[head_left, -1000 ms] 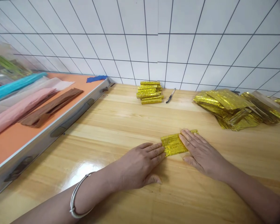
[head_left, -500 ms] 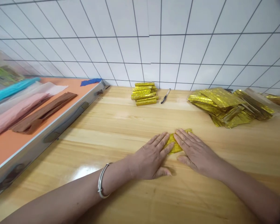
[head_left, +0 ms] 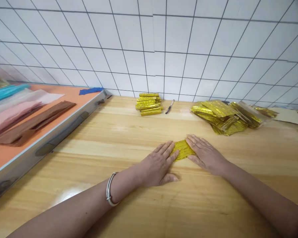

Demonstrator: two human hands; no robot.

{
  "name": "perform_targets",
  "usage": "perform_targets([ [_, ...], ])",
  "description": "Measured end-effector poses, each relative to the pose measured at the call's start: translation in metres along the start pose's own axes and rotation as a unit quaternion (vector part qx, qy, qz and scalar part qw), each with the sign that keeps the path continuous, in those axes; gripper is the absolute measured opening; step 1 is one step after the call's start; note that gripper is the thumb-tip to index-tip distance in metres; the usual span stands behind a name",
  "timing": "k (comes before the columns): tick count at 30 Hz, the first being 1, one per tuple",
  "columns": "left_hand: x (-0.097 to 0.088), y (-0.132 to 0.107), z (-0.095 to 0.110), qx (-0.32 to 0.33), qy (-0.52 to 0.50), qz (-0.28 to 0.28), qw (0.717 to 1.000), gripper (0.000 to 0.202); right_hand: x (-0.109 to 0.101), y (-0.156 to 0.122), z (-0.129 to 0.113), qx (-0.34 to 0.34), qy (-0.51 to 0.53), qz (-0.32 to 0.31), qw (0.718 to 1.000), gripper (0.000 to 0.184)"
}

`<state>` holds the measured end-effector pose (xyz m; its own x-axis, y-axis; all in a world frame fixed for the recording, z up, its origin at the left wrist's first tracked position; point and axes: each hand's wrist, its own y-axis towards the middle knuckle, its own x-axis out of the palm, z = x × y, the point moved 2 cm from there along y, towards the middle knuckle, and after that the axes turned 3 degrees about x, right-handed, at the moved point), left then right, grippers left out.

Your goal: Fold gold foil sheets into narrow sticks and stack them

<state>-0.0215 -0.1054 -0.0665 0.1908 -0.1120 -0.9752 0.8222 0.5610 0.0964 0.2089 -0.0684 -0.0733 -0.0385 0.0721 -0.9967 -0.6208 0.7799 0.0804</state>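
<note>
A shiny gold foil sheet (head_left: pixel 182 150) lies flat on the wooden table (head_left: pixel 129 198) between my hands. My left hand (head_left: pixel 159 163) rests on its left side, fingers stretched out over the foil and the thumb on the wood; a silver bangle circles that wrist. Flat on the foil's right edge is my right hand (head_left: pixel 206 154), its fingers extended and the thumb near the lower corner. Both palms face down, and the foil's outer ends are hidden under the fingers.
By the tiled wall stands a stack of rolled gold foil (head_left: pixel 149 105), with a pen (head_left: pixel 170 107) beside it. A heap of gold foil packets (head_left: pixel 221 115) lies at the back right. On the left, an orange raised surface (head_left: pixel 86 102) bears folded brown (head_left: pixel 39 122), pink and blue material.
My right hand has shifted outward to the right edge, so more of the gold foil shows between the hands. The view has tilted and turned slightly.
</note>
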Motion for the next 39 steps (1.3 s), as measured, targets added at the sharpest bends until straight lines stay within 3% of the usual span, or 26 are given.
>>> perform_targets([
  [4,0.001,0.0,-0.001,0.002,0.004,0.003,1.0,0.084,-0.01,-0.008,-0.022,-0.009,-0.021,0.03,0.999,0.063],
  [9,0.002,0.0,-0.001,0.004,0.007,0.0,1.0,0.083,-0.011,-0.033,-0.05,-0.058,0.013,-0.026,0.998,0.066],
  [14,0.003,0.0,0.0,0.007,0.016,0.015,1.0,0.081,-0.004,-0.048,-0.026,-0.007,0.022,-0.049,0.999,0.058],
  [19,0.004,-0.001,0.0,0.004,0.023,0.022,0.999,0.081,-0.005,-0.06,0.007,0.07,0.016,-0.025,0.997,0.054],
  [24,0.006,-0.002,-0.001,0.009,0.026,0.035,0.999,0.081,-0.021,-0.043,0.005,0.094,0.018,0.01,0.995,0.056],
  [27,0.006,-0.002,-0.001,0.007,0.024,0.033,0.999,0.082,-0.025,-0.022,-0.007,0.07,0.026,0.037,0.997,0.056],
  [34,0.004,-0.003,-0.003,0.0,0.002,0.011,1.0,0.084,0.01,-0.003,-0.011,0.027,0.02,-0.003,0.999,0.059],
  [39,-0.004,-0.014,-0.007,0.004,-0.012,-0.007,1.0,0.084,0.016,-0.005,-0.008,0.015,0.007,0.01,1.0,0.06],
])
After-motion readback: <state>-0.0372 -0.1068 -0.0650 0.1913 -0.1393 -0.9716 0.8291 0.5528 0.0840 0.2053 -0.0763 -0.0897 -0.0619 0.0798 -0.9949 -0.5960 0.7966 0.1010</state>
